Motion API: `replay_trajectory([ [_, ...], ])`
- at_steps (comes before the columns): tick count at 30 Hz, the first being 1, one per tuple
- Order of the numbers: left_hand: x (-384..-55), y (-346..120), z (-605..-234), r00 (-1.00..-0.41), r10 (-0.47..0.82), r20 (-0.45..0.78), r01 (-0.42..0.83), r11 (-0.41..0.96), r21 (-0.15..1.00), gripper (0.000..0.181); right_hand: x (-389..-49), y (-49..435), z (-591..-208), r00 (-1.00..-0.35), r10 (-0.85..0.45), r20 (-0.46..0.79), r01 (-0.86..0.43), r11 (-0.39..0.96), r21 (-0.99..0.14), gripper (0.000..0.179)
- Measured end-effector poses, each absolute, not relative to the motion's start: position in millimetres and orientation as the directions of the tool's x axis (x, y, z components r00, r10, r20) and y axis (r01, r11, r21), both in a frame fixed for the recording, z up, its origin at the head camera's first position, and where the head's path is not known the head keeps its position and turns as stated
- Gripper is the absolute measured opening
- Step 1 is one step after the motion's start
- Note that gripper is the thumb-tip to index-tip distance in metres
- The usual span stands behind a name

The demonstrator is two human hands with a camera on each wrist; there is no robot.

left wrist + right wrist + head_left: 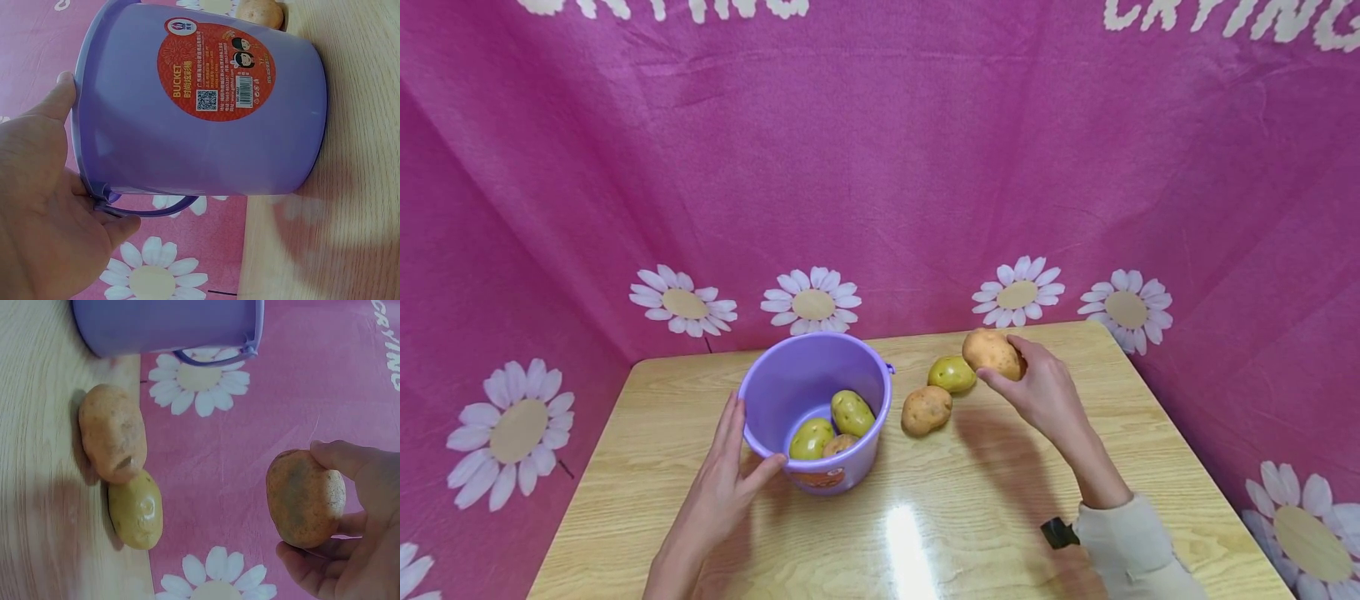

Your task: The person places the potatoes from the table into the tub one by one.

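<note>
A purple bucket [816, 343] stands upright on the table. Its near rim has my left hand [721, 483] on it, thumb over the front edge and fingers along the left side, by the handle [169, 209]. Inside lie two shiny yellow-green potatoes [852, 412] and a brown one [840, 444], partly hidden by the bucket wall. Right of the bucket, my right hand [1045, 392] grips a brown potato [303, 499] between thumb and fingers, raised above the tabletop. Below and left of it, another brown potato [927, 410] lies against a yellow-green potato [952, 374].
The light wood table [1000, 517] ends at a pink cloth [910, 183] with white daisies, hanging behind and at both sides. A red label [215, 75] is on the bucket's front. A dark strap end [1060, 533] sticks out by the right sleeve.
</note>
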State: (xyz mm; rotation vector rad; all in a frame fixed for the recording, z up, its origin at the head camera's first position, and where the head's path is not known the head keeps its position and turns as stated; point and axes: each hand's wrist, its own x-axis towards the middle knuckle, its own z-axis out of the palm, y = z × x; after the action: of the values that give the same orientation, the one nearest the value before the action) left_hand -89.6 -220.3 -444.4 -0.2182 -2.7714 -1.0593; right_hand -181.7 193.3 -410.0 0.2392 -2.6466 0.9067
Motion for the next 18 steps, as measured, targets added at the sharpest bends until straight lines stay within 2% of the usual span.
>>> replay_trajectory([
  [18,-88.5,-220.0,-444.8,-0.972,0.082,0.22,0.208,0.734,0.646,0.092,-183.9,131.3,-387.9,-0.904,-0.142,0.404,-0.372,0.727,-0.577,0.071],
])
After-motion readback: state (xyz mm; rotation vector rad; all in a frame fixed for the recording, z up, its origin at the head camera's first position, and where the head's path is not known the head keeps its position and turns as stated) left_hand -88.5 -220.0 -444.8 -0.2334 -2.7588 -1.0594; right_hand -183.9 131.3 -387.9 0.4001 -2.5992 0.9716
